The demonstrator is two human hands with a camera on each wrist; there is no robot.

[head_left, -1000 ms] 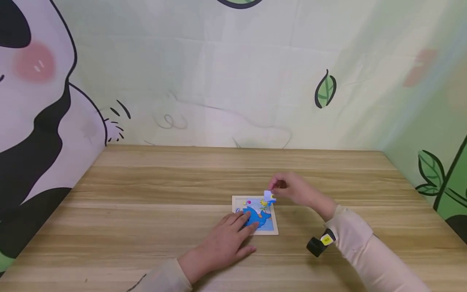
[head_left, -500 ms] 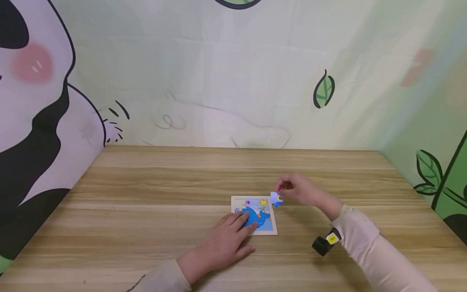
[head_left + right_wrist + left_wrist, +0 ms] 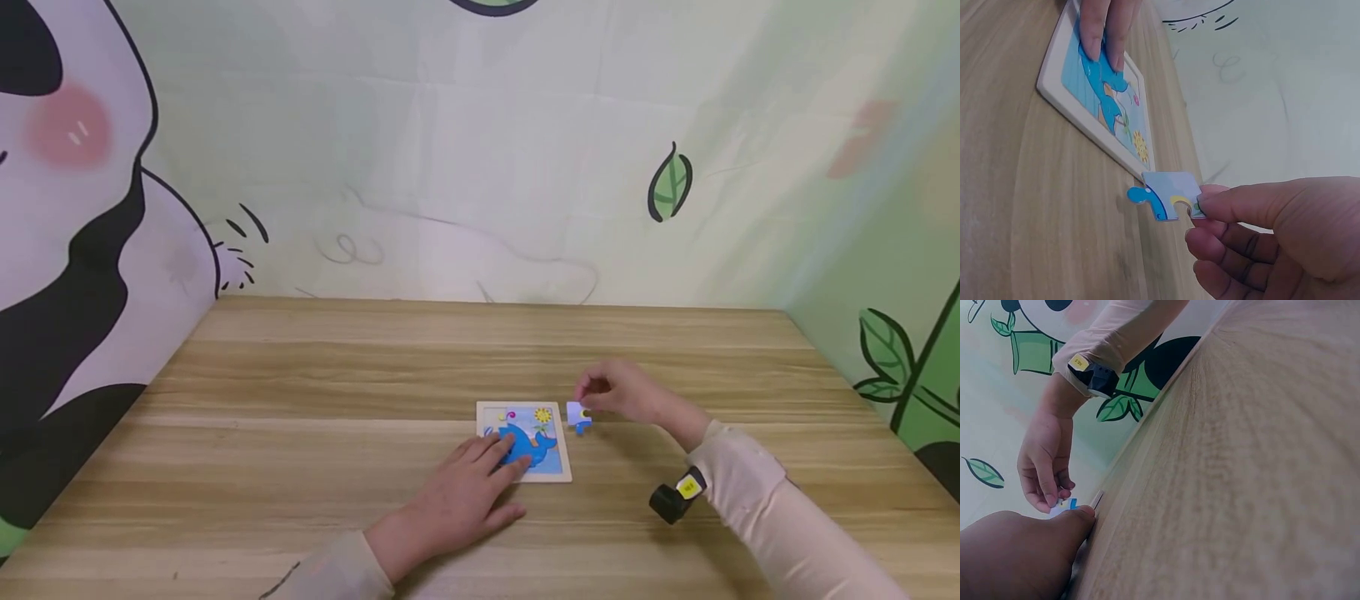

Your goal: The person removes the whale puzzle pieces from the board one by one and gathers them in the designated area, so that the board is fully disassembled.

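A jigsaw puzzle of a blue whale and a yellow sun lies in a pale wooden frame on the table. Its upper left part looks bare. My left hand rests on the puzzle's lower left, fingers extended and spread, covering that corner. Just right of the frame, my right hand pinches a puzzle piece between thumb and fingertips. The piece is pale lilac with blue and a bit of yellow, with a blue knob on one side. In the left wrist view, the left thumb partly hides the piece.
The wood-grain table stretches out on all sides of the frame. Behind it stands a wall printed with a panda and leaves. A black wrist camera hangs below the right sleeve.
The right hand has carried the puzzle piece rightward and slightly nearer, from over the frame's upper right corner to beside the frame. The left hand stays where it was.
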